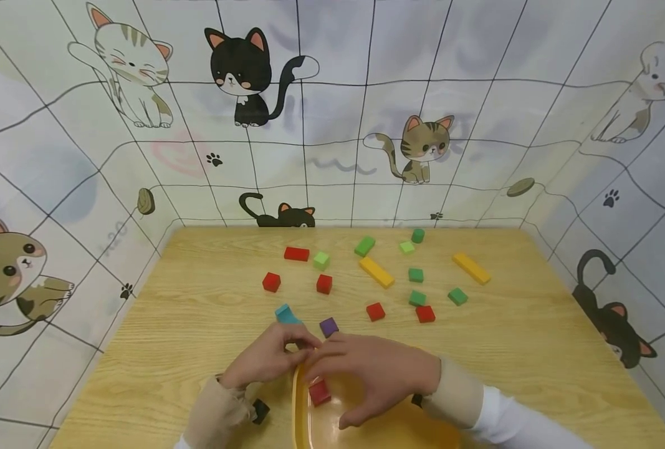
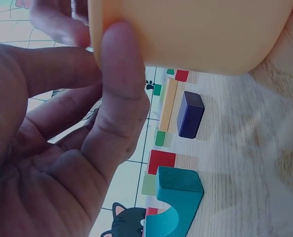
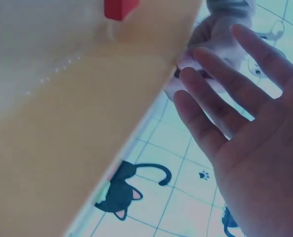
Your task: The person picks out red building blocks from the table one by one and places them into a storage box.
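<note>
My left hand (image 1: 273, 355) pinches the rim at the far left corner of a yellow tray (image 1: 297, 405). In the left wrist view, a finger lies along the tray's outer wall (image 2: 200, 34). The right hand (image 1: 374, 368) hovers over the tray with its fingers spread, holding nothing; its fingertips overlap the left hand's in the head view. One red block (image 1: 319, 393) lies inside the tray beneath it. Just beyond the left hand are a blue arch-shaped block (image 1: 286, 313), partly covered, and a purple block (image 1: 329, 327).
Farther back on the wooden table (image 1: 197, 312) lie several red blocks (image 1: 272, 282), green blocks (image 1: 416, 275) and two long yellow blocks (image 1: 376, 272). A small green cylinder (image 1: 418, 236) stands near the back edge. Cat-patterned cloth (image 1: 332, 112) surrounds the table's back and sides.
</note>
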A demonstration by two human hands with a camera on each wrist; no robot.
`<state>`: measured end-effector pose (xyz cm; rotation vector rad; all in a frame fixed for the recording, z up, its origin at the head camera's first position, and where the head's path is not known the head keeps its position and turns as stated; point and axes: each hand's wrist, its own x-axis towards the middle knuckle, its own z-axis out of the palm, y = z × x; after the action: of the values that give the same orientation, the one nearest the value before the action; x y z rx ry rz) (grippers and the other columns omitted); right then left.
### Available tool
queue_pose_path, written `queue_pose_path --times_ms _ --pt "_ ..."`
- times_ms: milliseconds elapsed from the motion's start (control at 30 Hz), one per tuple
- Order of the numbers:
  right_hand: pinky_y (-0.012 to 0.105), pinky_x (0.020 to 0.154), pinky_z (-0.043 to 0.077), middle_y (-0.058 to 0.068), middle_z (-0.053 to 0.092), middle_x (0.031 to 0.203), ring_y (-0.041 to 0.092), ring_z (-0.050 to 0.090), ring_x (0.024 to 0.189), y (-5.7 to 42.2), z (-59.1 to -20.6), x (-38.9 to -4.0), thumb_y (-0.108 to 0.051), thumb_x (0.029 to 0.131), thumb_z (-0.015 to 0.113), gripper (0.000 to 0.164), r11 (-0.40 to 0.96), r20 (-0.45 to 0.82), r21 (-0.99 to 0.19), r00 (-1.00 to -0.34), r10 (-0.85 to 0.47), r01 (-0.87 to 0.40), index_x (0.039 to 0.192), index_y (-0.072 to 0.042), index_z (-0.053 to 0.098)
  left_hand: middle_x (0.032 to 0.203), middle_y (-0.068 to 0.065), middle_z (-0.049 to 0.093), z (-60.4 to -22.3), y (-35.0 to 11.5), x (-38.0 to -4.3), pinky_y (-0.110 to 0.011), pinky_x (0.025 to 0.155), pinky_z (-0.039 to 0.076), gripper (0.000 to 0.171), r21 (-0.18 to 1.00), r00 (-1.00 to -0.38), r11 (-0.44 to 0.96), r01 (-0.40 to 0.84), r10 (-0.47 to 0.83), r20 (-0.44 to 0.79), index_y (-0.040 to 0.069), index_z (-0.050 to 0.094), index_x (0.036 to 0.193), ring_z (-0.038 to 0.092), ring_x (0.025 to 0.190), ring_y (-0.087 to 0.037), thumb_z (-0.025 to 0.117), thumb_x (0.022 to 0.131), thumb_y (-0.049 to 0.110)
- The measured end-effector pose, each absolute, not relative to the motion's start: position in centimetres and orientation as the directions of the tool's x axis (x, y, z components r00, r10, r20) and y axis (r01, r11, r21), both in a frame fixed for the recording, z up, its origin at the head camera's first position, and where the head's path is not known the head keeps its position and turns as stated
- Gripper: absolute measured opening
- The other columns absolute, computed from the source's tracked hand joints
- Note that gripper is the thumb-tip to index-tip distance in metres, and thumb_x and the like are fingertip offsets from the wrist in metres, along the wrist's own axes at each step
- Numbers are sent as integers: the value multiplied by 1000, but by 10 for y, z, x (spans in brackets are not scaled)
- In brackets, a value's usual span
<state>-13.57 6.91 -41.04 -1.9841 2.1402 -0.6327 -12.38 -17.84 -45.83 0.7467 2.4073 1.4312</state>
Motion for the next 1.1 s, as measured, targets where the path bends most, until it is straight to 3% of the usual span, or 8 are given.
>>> queue_pose_path --times_ms 133,433,733,933,1100 --pt "28 110 32 -8 48 144 9 38 133 76 -404 -137 -59 83 67 69 47 207 -409 -143 -968 -911 140 -23 54 95 12 70 -460 -179 -125 -32 84 53 20 866 -834 386 319 548 64 21 75 104 64 91 -9 64 94 7" --pt "45 104 40 -10 33 155 15 33 138 100 -393 -150 -69 80 64 81 244 218 -399 -349 -911 -884 149 -32 43 100 -6 72 -460 -180 -126 -33 85 53 17 865 -834 389 319 549 61 6 75 108 64 91 -10 64 95 7" --pt "48 102 40 -8 26 160 14 26 141 125 -398 -178 -72 73 68 93 446 214 -411 -560 -801 -795 153 -35 38 98 -6 71 -461 -179 -125 -30 83 53 17 854 -842 416 312 537 46 8 75 108 63 90 -11 65 95 10" --pt "54 102 39 -2 24 161 22 28 141 142 -405 -193 -61 74 76 92 554 209 -387 -656 -726 -737 153 -33 38 100 -6 71 -463 -179 -125 -29 82 54 17 865 -841 404 297 539 37 8 75 108 63 90 -11 64 95 11" --pt "57 99 39 -2 22 161 27 26 141 155 -415 -204 -62 77 72 88 621 194 -405 -727 -658 -671 153 -38 36 100 -6 71 -463 -180 -125 -29 81 54 18 866 -840 401 299 542 39 8 75 109 63 91 -11 64 95 12"
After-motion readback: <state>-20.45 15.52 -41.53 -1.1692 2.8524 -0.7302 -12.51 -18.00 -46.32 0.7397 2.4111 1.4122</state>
